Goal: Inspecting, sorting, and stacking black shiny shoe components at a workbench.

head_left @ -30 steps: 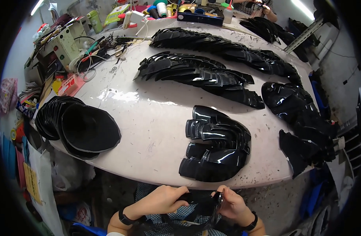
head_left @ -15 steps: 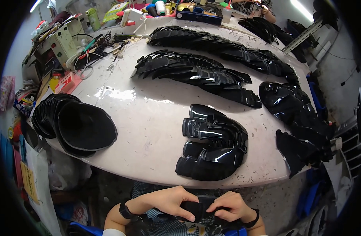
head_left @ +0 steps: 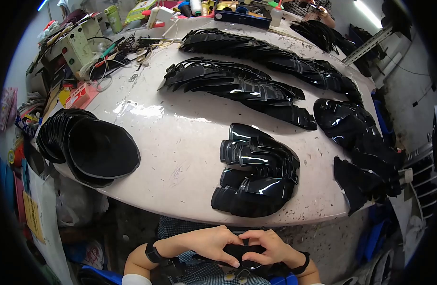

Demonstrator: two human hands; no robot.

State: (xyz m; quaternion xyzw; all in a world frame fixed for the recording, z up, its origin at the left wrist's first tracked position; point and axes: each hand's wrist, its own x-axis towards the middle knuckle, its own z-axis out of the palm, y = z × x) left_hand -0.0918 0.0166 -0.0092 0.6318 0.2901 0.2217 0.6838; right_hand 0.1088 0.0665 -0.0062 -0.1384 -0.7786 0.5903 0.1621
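Note:
At the table's near edge, over my lap, a black piece of material (head_left: 238,251) is held between both hands, largely covered by the fingers. My left hand (head_left: 213,243) closes on its left side with the thumb on top. My right hand (head_left: 269,247) grips the right side, its thumb and forefinger curled over the piece. Just beyond, a curved cluster of glossy black nested pieces (head_left: 261,175) lies on the pale table (head_left: 175,156). To the left stands a stack of black cup-like pieces (head_left: 104,149), tipped so its hollow shows.
Two long overlapping rows of shiny black pieces (head_left: 237,85) cross the far side. More black pieces (head_left: 347,121) lie at the right edge. A control box (head_left: 76,52), cables and a blue tray (head_left: 242,18) stand at the back. Another person's hand (head_left: 325,16) shows at the far right.
My right hand has moved left, toward my left hand, and its fingers now cover more of the black piece. The view has shifted slightly; the pieces on the table look unmoved.

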